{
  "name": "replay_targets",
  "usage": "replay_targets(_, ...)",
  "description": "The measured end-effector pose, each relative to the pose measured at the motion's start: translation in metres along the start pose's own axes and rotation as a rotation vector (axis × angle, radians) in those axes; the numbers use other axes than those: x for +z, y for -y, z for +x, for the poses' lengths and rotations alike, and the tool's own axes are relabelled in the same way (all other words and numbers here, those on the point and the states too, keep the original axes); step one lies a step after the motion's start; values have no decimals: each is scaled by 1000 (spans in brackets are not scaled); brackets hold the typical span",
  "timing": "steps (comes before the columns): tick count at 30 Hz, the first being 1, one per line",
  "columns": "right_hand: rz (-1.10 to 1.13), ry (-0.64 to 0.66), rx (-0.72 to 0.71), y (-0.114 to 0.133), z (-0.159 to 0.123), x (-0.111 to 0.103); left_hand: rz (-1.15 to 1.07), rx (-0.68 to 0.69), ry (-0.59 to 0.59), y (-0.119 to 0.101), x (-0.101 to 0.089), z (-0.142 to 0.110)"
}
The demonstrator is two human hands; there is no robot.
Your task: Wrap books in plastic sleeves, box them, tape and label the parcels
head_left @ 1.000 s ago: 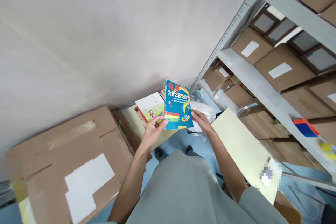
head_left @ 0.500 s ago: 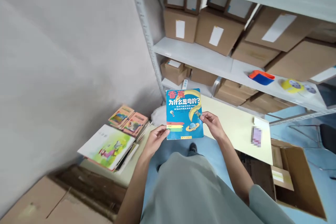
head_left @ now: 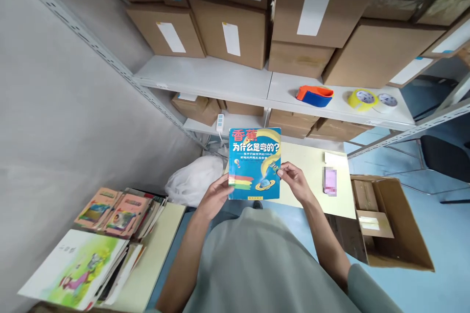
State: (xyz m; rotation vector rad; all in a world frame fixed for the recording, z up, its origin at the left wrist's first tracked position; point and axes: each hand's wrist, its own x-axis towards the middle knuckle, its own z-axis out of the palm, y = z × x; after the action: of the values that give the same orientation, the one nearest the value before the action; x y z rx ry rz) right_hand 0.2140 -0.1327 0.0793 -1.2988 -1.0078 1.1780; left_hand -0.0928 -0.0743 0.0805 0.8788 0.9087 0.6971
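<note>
A blue book (head_left: 253, 164) with a yellow banana, a ringed planet and Chinese lettering on its cover is held up in front of me. My left hand (head_left: 215, 195) pinches its lower left edge. The right side is gripped by my right hand (head_left: 294, 182), thumb on the cover. Behind the book lies the pale yellow table (head_left: 304, 161). Stacked books stand on another pale surface at lower left: a white picture book (head_left: 73, 264) on one pile, and pink-orange books (head_left: 127, 212) behind it.
Grey shelving (head_left: 209, 76) ahead carries cardboard boxes (head_left: 235, 34), an orange and blue band (head_left: 315, 96) and tape rolls (head_left: 363, 99). A white plastic bag (head_left: 198, 176) sits by the wall. On the right are a phone (head_left: 330, 181), an open carton (head_left: 411, 230) and a black chair (head_left: 444, 161).
My view has turned to the right, so the stacked books shift to lower left and more shelving shows. Both hands still hold the blue book in nearly the same pose.
</note>
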Motion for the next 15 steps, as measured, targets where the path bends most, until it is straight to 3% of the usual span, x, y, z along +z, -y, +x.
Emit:
replay_targets(4, -4, -1, 41, -22, 27, -7, 59, -40, -127, -5, 5, 15)
replay_targets(9, -147, -217, 62, -47, 56, 17, 159, 10, -204, -4, 22, 30)
replay_targets(13, -120, -25, 59, -51, 53, 58, 364, 65, -301, 16, 42, 41)
replay_targets(15, -208, 9, 67, -51, 49, 76, 528, 97, -343, 30, 52, 42)
